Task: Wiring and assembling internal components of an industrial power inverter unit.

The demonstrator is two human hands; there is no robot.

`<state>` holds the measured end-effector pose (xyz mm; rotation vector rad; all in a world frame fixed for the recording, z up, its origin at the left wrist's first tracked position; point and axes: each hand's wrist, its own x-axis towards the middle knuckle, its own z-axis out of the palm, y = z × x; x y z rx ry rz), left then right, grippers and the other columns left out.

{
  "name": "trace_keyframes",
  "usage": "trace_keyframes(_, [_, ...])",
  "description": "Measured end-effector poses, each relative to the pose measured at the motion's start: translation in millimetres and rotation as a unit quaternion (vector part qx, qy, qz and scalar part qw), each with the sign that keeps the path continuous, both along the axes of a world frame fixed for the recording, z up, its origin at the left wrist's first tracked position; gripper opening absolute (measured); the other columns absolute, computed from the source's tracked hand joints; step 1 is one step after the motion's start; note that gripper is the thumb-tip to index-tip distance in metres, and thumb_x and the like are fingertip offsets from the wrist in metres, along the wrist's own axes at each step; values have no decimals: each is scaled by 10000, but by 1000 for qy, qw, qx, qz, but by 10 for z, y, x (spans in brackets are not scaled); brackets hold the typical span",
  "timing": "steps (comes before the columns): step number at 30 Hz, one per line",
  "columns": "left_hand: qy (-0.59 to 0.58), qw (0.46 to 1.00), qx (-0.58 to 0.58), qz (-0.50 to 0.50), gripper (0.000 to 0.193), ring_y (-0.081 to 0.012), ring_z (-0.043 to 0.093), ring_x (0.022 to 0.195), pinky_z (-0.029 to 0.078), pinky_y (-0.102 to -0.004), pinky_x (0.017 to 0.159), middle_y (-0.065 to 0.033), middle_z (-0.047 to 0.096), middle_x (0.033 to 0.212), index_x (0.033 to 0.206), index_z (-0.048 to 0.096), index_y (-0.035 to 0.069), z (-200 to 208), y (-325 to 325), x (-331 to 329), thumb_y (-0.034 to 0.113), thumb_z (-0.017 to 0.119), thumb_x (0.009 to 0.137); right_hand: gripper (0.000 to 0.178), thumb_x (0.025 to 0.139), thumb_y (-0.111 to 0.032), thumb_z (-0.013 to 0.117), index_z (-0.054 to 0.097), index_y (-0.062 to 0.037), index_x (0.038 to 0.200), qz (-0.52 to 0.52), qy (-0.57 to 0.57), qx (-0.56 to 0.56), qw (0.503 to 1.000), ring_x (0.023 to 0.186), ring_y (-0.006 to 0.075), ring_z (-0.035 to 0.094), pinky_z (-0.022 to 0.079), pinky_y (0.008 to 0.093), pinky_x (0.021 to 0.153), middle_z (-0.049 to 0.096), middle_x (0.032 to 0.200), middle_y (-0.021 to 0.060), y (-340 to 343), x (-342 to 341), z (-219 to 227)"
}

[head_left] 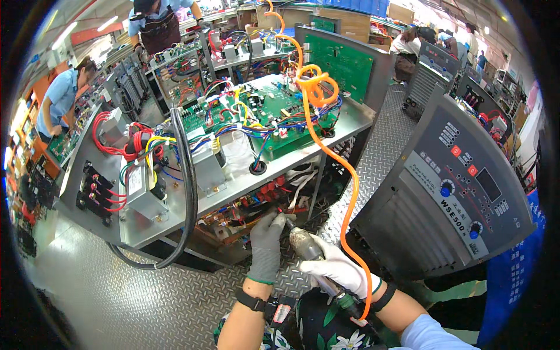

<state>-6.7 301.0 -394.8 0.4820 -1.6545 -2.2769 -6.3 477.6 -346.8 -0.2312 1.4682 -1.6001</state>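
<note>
My right hand, in a white glove, is wrapped around a pneumatic screwdriver with a worn, dirty nose. An orange air hose runs up from its rear end. The tool's tip points up and left at the lower bay of an opened welding machine. My left hand, in a grey glove, is closed beside that tip, fingers bent together at the bay's edge; what they pinch is hidden. Above the bay lies a green circuit board with bundled coloured wires.
A thick black cable loops down the machine's left side. To the right leans a grey front panel with blue knobs on another machine. Further machines stand behind on the patterned metal floor. A co-worker in an apron and another in blue work nearby.
</note>
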Motion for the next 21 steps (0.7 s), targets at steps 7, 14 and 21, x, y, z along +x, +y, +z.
trace_keyframes(7, [22,997,70,-37,223,-176,596,773,499,-327,696,-61,648,917,945,640,19,-63,-15,-50,192,501,918,598,872,-365,593,366,-50,1327,-82,-263,-161,948,615,136,533,434,241,543,574,924,76,21,-67,-107])
trace_keyframes(14, [2,992,-118,-51,255,-207,592,814,474,-334,742,-76,638,921,986,625,14,-257,-37,17,195,452,941,709,824,-354,644,320,-16,1356,-3,-21,-109,994,622,92,552,455,230,563,557,852,35,43,-37,-27])
trace_keyframes(21, [-44,996,-76,-6,281,-158,560,824,452,-309,745,-94,623,927,1033,603,-10,-328,9,210,214,478,919,672,869,-307,581,284,5,1384,10,-8,-167,986,879,141,584,480,276,779,569,1072,91,-4,7,-133])
